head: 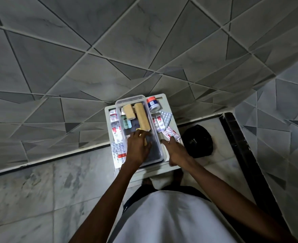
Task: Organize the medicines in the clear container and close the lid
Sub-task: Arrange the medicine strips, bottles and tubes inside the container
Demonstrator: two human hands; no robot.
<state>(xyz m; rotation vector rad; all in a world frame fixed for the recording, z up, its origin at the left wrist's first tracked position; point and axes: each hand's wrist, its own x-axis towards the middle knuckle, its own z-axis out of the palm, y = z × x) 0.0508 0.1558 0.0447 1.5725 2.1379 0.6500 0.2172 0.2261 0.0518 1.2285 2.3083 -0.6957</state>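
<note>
Clear plastic forms the container (157,137), which is set open on a white tray (169,106) with two tan rolls (142,116) and a small green packet (126,122) lying in its far half. The left hand (138,147) is held over the container's middle, fingers curled around a yellowish item (141,133). Just right of the container, the right hand (175,151) is laid on the tray with fingers spread, touching red-and-silver blister strips (171,133); more strips (117,137) are seen to the container's left.
</note>
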